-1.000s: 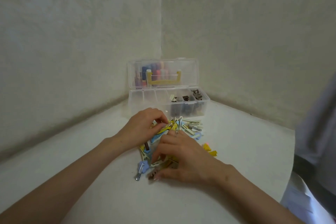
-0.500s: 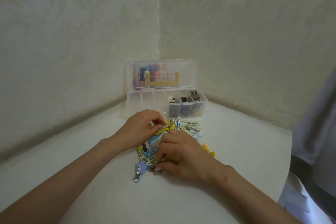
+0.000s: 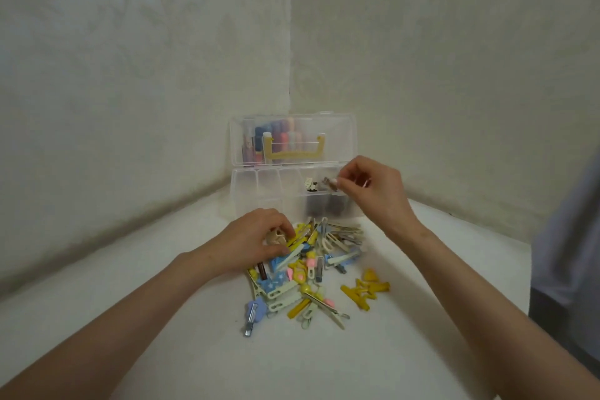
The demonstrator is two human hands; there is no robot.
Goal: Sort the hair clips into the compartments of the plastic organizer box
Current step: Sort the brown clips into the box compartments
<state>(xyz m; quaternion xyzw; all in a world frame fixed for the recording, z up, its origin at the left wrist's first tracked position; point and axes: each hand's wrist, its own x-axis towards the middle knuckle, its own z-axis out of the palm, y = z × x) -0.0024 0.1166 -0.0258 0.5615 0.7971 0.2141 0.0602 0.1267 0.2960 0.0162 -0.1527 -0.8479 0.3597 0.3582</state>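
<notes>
The right hand (image 3: 373, 187) is above the right end of the clear plastic organizer box (image 3: 292, 191), its fingers (image 3: 344, 181) pinched together on a small brown hair clip (image 3: 328, 183) over the compartments there. The left hand (image 3: 259, 239) rests on the pile of colourful hair clips (image 3: 311, 269) on the white counter (image 3: 162, 318), just in front of the box. Its fingers are closed on a beige claw clip (image 3: 276, 237).

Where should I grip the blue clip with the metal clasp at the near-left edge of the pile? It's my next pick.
Pinch the blue clip across its narrow metal clasp end, coming from the near-left side. That end juts out of the pile onto bare table, while its blue head touches neighbouring clips.
</notes>
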